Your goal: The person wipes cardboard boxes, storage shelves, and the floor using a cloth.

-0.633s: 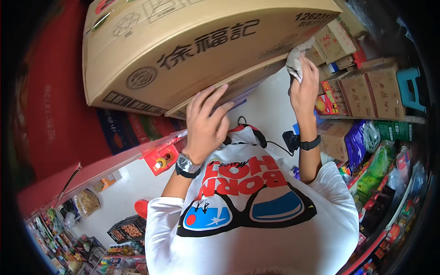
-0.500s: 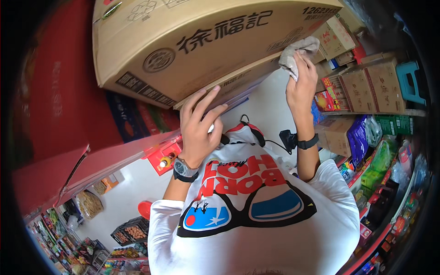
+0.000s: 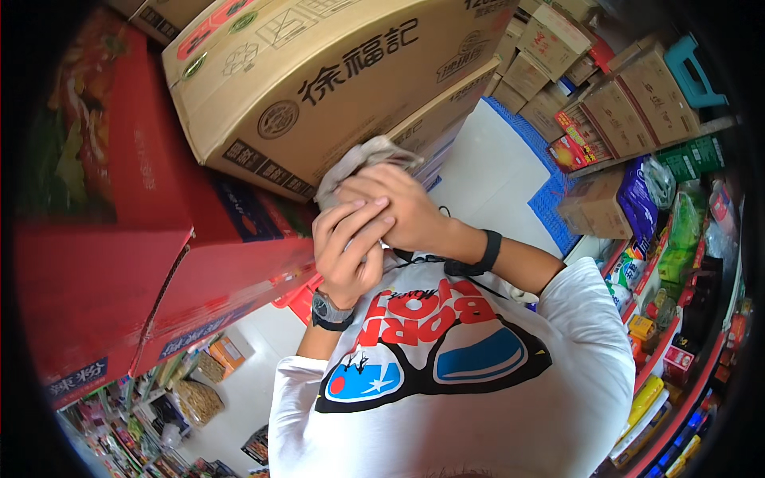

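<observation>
My right hand (image 3: 398, 211) is closed around a crumpled grey cloth (image 3: 355, 163), held in front of my chest just under the lower edge of a large tan cardboard box (image 3: 319, 80). My left hand (image 3: 347, 251) lies against the right one, fingers flat over it and touching the cloth's lower end. Neither hand touches the box. A dark watch sits on my left wrist and a black band on my right wrist.
Red cartons (image 3: 119, 239) are stacked at the left under the tan box. Smaller brown cartons (image 3: 613, 103) and a teal stool (image 3: 693, 68) stand at upper right. Shelves of packaged goods (image 3: 685, 319) line the right side. A blue crate mat (image 3: 550, 199) lies on the pale floor.
Both hands came down off the tan box's underside and met in front of my chest. The cloth stayed in my right hand; the box now sits higher and further left in view.
</observation>
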A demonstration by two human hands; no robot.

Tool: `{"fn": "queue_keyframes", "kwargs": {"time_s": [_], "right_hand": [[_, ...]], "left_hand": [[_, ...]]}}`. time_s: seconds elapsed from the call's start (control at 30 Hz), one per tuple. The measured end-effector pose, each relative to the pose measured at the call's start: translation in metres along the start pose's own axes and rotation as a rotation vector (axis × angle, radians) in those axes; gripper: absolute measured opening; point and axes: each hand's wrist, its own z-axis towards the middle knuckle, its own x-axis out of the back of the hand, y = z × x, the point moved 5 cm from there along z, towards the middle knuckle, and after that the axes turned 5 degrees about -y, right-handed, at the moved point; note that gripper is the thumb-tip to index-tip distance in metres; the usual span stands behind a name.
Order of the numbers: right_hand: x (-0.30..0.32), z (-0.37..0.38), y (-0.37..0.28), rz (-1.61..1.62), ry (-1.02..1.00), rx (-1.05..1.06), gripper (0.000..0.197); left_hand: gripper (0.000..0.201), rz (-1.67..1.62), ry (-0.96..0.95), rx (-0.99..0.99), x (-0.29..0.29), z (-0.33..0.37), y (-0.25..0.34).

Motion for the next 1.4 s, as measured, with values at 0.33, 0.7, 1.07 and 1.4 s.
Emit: {"fn": "queue_keyframes", "kwargs": {"time_s": [0.33, 0.7, 1.07, 1.4], "right_hand": [[-0.009, 0.002, 0.030, -0.070, -0.032, 0.130, 0.039], [0.176, -0.039, 0.217, -0.483, 0.116, -0.108, 0.052], [0.262, -0.040, 0.315, -0.055, 0.042, -0.159, 0.044], [0.308, -0.036, 0.439, 0.774, 0.265, -0.794, 0.029]], "left_hand": [[0.029, 0.002, 0.148, 0.033, -0.018, 0.030, 0.000], [0.035, 0.063, 0.076, 0.166, -0.114, 0.093, -0.031], [0.044, 0.283, 0.133, 0.299, -0.216, 0.117, -0.044], [0.033, 0.470, 0.294, 0.331, -0.241, 0.110, -0.049]]}}
